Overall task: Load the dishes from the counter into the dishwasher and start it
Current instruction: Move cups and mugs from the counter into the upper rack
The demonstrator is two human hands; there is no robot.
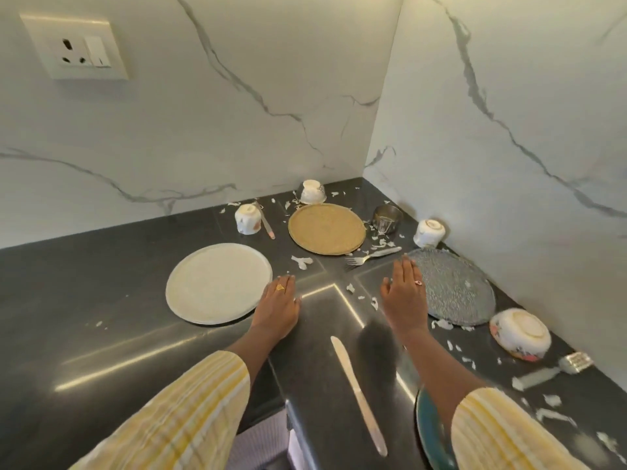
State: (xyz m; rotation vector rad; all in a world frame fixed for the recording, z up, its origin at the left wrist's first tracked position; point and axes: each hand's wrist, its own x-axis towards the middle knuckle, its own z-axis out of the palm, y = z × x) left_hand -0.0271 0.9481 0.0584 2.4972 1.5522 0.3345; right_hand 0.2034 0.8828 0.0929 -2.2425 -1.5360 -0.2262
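My left hand [279,305] lies flat and open on the dark counter [101,300], its fingers at the right rim of a white plate [217,283]. My right hand [403,293] is open too, its fingertips over the left edge of a textured glass plate [458,293]. Behind them sit a tan woven plate [326,228], a fork [371,256], a steel cup [386,218] and three upturned white cups [247,218] [312,191] [429,232]. A knife [358,395] lies between my forearms. An upturned bowl [520,334] and a teal plate [429,432] are at the right.
Marble walls meet in the corner behind the dishes, with a wall socket [79,47] at the upper left. White scraps [302,261] are scattered over the counter. A small spoon [268,225] lies beside the left cup and a metal utensil [556,366] near the bowl.
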